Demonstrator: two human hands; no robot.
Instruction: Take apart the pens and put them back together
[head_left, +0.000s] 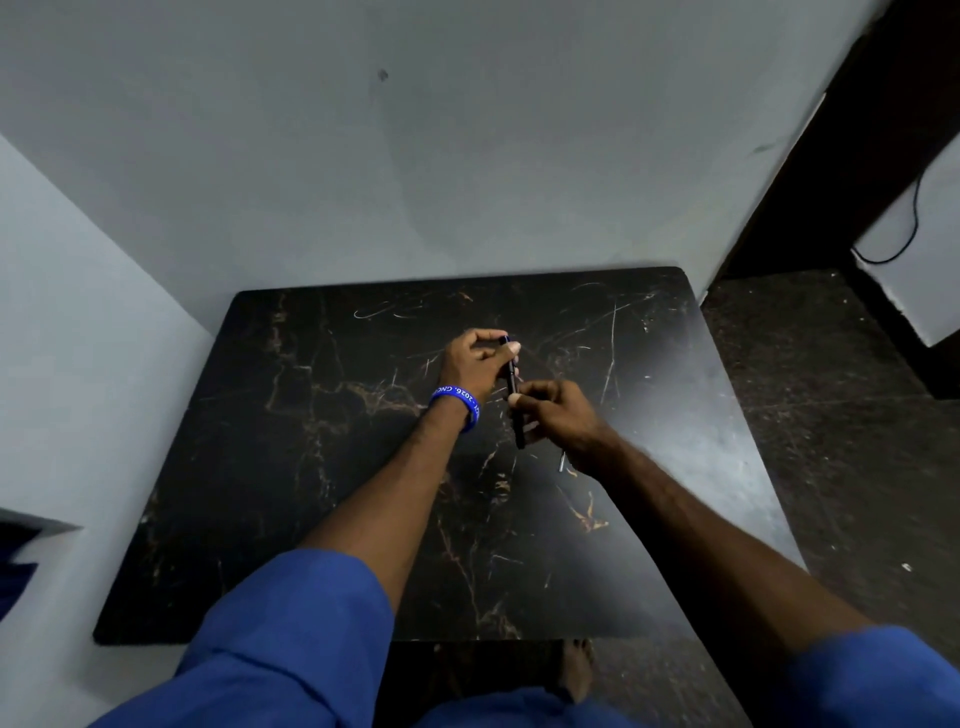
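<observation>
A dark pen (512, 376) is held upright-ish above the middle of the black marble-patterned table (291, 467). My left hand (475, 364), with a blue wristband, pinches the pen's far end, where a blue tip shows. My right hand (558, 421) grips the pen's near half from the right. The lower end of the pen sticks out below my right fingers. A small silvery pen part (562, 461) lies on the table just under my right wrist, partly hidden.
The table stands in a corner against pale walls (363, 182). To the right is a dark speckled floor (831, 415) and a dark door frame with a black cable (911, 218). My bare foot (575, 670) shows below the table's near edge.
</observation>
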